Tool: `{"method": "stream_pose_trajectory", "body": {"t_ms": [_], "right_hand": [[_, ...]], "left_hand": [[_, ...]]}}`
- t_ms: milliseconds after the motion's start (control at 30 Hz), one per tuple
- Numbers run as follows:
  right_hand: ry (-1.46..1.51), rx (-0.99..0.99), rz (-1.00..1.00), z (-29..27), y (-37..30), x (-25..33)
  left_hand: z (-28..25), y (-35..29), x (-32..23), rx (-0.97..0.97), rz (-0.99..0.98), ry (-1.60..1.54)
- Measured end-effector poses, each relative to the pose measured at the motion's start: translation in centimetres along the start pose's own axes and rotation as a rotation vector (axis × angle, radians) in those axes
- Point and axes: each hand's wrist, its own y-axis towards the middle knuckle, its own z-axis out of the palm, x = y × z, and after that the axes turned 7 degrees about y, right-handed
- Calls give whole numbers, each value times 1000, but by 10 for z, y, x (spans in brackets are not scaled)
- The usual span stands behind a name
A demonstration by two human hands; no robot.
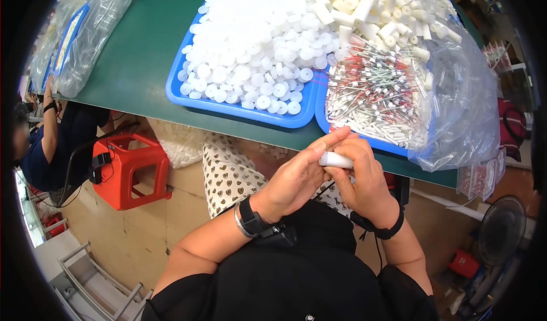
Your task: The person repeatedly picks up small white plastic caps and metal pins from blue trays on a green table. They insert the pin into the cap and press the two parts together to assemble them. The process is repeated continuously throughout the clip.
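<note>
Both my hands meet at the front edge of the table, around a short white cylinder (336, 160) with a translucent end piece. My right hand (364, 178) is closed on the cylinder with thumb and fingers. My left hand (296, 178) holds it at its left end, its thumb against that end and its fingers reaching behind. Just beyond, a blue tray (327, 116) contains thin parts with red and green wires (376, 73) and small white pieces (364, 124). To its left, another blue tray (228, 109) is heaped with translucent white discs (245, 64).
Cream foam tubes (364, 7) are piled behind the wired parts. Clear plastic sheeting (456, 104) drapes the right tray. Beside the green table (134, 53) are a red stool (131, 170) and a seated person (48, 133) at left, and a fan (501, 230) at right.
</note>
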Motion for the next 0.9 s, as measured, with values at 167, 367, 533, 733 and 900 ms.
{"method": "stream_pose_trajectory", "body": {"t_ms": [167, 367, 533, 733, 900], "right_hand": [[-55, 112, -97, -9, 5, -3], [-131, 98, -101, 6, -2, -1], [-105, 21, 5, 21, -6, -2], [-128, 43, -39, 16, -12, -2], [-159, 29, -27, 25, -10, 12]], "left_hand": [[-6, 2, 3, 41, -17, -63], [5, -4, 12, -36, 42, -169], [0, 0, 8, -87, 27, -148], [0, -4, 13, -48, 63, -50], [5, -8, 15, -39, 101, -86]]}}
